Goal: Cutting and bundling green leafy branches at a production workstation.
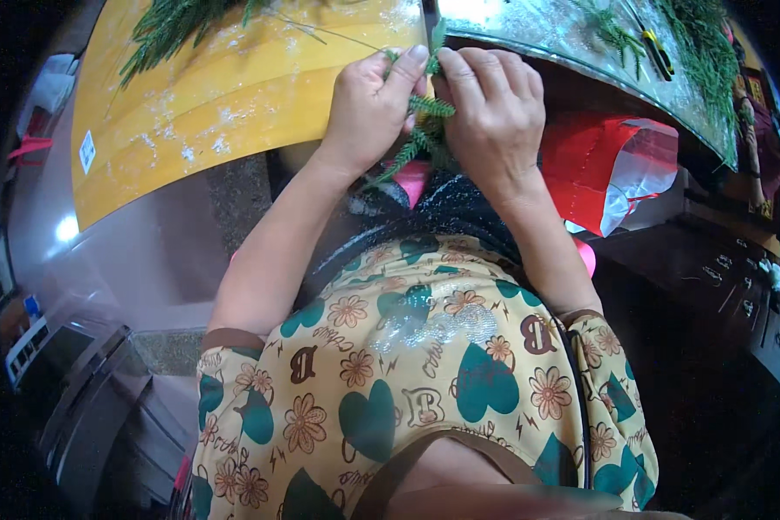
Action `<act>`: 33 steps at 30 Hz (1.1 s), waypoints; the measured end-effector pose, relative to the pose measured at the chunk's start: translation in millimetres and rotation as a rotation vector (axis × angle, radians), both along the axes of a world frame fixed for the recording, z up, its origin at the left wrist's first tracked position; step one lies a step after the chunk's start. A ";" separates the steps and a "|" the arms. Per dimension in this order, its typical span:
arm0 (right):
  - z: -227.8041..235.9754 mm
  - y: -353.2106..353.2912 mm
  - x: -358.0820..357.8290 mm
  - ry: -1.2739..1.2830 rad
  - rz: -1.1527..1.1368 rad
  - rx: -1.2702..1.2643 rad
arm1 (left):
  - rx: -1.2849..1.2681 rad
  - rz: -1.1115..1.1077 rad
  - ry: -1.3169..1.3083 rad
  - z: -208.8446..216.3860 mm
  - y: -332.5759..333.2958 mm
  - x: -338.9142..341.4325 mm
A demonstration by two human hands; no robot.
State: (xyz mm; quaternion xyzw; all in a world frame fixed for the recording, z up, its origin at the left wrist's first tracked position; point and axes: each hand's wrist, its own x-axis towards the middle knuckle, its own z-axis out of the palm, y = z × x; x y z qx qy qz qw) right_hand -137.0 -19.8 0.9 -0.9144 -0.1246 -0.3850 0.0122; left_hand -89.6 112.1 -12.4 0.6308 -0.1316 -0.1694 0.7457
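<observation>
Between my two hands is an artificial pine sprig point(431, 106), green with short needle-like leaves, its lower tips hanging toward my lap. My left hand point(368, 113) grips it from the left, thumb pressed against the forefinger near the top of the stem. On the other side my right hand point(494, 108) is closed with curled fingers on the same sprig; its fingertips are partly hidden. A thin stem or wire point(334, 33) runs out leftward from my left fingers. Both hands are held above my lap, in front of the table edges.
A yellow tabletop point(260, 113) speckled with white flakes carries green pine branches point(178, 30). At right, a glass-topped table point(537, 26) bears yellow-and-black handled pliers point(659, 56) and more greenery point(702, 61). A red bag point(585, 165) stands below its edge. Dark furniture point(95, 364) is at lower left.
</observation>
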 end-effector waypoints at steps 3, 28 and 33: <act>-1.4 0.9 -0.3 0.033 -0.021 -0.011 | 0.076 -0.071 0.022 5.2 1.2 1.1; 31.7 -1.2 -11.8 1.045 0.567 1.849 | -0.002 -0.201 -0.452 4.7 21.1 14.8; 18.7 -8.8 -8.5 0.919 0.459 1.440 | -0.043 -0.295 -0.043 8.9 24.9 16.3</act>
